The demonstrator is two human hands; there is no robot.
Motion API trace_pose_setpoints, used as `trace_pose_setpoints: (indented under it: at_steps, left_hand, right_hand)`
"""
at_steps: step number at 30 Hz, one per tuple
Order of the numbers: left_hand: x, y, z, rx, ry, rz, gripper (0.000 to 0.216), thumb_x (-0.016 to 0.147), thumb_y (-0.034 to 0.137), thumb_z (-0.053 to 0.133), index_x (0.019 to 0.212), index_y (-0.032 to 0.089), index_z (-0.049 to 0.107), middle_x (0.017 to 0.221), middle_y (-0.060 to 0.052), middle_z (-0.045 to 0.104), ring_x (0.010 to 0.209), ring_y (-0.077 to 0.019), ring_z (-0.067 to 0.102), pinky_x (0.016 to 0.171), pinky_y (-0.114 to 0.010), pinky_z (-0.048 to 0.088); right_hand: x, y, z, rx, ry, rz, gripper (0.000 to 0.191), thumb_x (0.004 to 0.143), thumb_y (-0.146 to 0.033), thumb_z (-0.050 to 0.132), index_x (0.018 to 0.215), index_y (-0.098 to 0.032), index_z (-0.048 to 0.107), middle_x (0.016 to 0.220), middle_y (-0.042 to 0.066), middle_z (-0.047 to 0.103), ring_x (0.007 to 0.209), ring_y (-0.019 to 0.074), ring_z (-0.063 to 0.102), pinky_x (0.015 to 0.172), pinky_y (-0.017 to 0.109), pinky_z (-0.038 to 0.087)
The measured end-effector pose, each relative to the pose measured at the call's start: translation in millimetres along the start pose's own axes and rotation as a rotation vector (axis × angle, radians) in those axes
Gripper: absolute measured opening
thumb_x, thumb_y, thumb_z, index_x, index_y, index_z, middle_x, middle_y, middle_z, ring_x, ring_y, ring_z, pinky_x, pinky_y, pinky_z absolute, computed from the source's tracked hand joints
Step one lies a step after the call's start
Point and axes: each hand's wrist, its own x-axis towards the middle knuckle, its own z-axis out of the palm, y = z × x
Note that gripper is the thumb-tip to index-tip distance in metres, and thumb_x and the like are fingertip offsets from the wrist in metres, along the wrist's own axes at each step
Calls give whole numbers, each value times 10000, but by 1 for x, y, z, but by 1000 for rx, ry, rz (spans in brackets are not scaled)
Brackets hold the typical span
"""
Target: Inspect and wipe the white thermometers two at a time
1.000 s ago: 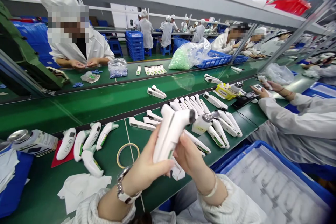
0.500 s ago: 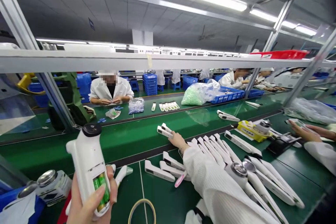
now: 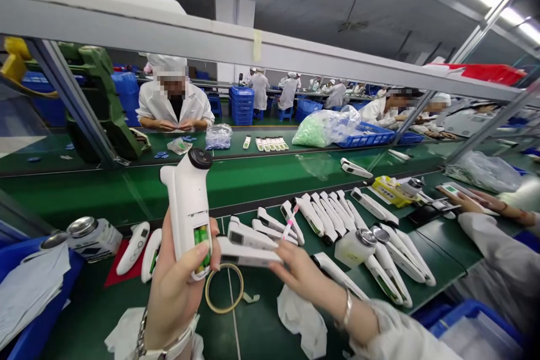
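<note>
Green table (image 3: pixel 261 323), rows of white thermometers (image 3: pixel 310 215). Left hand (image 3: pixel 179 287) has fingers clamped on an upright thermometer (image 3: pixel 188 202) above it, batteries (image 3: pixel 204 234) apparently in, bay (image 3: pixel 199 276) uncovered. Right hand (image 3: pixel 306 275) touches a second thermometer (image 3: pixel 247 253); finger grip unclear.

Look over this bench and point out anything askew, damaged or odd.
The white device in the left hand looks odd: it is open, baring its green batteries. On the table, a loose end juts from the tape roll, and a white sheet lies crumpled, unlike the neat row of devices nearby. I see no spill.
</note>
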Motion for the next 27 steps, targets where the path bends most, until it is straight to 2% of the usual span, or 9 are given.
trace_pose_setpoints:
  at_steps: [4,7,10,13,15,17,19,23,27]
  left_hand:
    - [-5,-6,6,-3,-103,-20,666,771,187,576,1353,322,280,865,-15,556,520,-88,497,486,-226,437]
    - [-13,-15,18,-9,-170,-68,696,766,193,580,1365,317,246,863,-13,550,524,-87,496,484,-227,428]
    - [-24,-29,30,-3,-302,-207,773,754,221,593,1388,318,162,848,-9,550,521,-90,495,493,-235,425]
    - [-36,-48,38,163,-546,-362,853,747,207,574,1418,337,64,929,-35,570,566,-118,524,538,-272,447]
    - [-42,-59,42,426,-716,-317,890,719,166,582,1437,324,80,1046,-77,573,699,-179,569,631,-321,463]
    - [-45,-67,45,674,-804,-173,912,708,165,600,1454,276,87,1105,-112,576,826,-246,575,701,-352,445]
    - [-46,-71,47,782,-812,-70,856,768,228,580,1462,229,79,1039,-119,615,807,-260,577,686,-336,416]
    - [-45,-71,49,746,-791,-62,580,917,321,378,1451,221,176,870,-78,662,646,-203,562,611,-286,356]
    - [-43,-77,47,625,-736,-98,571,899,321,444,1430,225,257,1040,-81,650,829,-216,592,722,-291,398]
  right_hand:
    - [-55,-5,46,167,139,134,296,939,-355,347,872,-174,572,918,103,571,800,215,580,693,350,480]
    - [-62,-2,60,175,199,216,294,919,-345,390,1036,-143,568,1175,191,526,1065,317,531,864,488,442]
    - [-63,-12,43,395,272,165,413,858,-396,525,1209,-178,518,1391,159,386,1298,333,330,1053,523,272]
    - [-64,-34,12,997,302,71,487,836,-565,489,1173,-222,563,1207,120,577,1145,291,517,995,467,380]
    - [-65,-47,-3,1268,313,68,594,801,-675,432,1181,-234,552,1082,107,645,1012,284,600,881,453,471]
    - [-65,-55,-10,1419,358,110,615,771,-673,485,1193,-229,536,1070,104,658,1005,286,606,853,446,489]
    - [-67,-58,-11,1578,411,163,527,781,-564,573,1173,-212,545,1065,100,666,1032,277,596,887,437,474]
    - [-70,-58,-11,1640,533,217,374,783,-416,652,1087,-211,583,990,67,689,971,250,624,872,410,484]
    - [-70,-54,-16,1553,617,240,423,636,-393,789,967,-192,619,892,53,701,869,259,649,795,389,515]
